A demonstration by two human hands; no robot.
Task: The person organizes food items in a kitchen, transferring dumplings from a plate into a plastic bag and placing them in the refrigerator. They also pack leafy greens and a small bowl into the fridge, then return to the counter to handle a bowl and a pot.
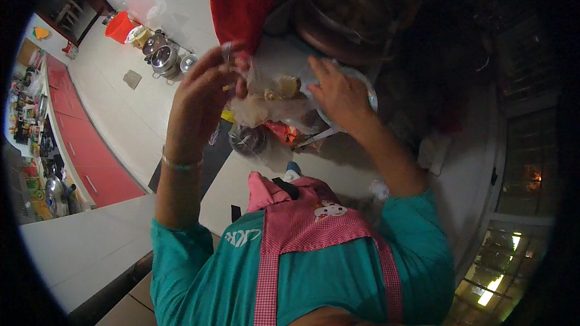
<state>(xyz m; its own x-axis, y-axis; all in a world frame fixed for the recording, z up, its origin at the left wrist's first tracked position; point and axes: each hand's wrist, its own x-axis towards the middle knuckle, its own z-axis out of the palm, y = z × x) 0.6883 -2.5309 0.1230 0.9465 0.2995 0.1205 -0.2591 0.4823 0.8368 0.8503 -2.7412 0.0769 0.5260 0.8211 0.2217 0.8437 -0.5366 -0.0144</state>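
Note:
My left hand is raised beside a clear plastic bag, its fingers curled and blurred. Thin plastic shows near these fingertips, but whether they pinch it is unclear. A yellowish-brown piece of food lies at the bag, with smaller pale bits next to it. Over the near side of a round, light-rimmed dish is my right hand. Its thumb and index finger are spread, with nothing plainly held between them. Part of the dish is hidden under that hand.
A large dark pot stands beyond the hands, beside a red cloth. Closer to me are another clear bag with dark contents and a red packet. Lidded pots and a red bucket stand on the floor.

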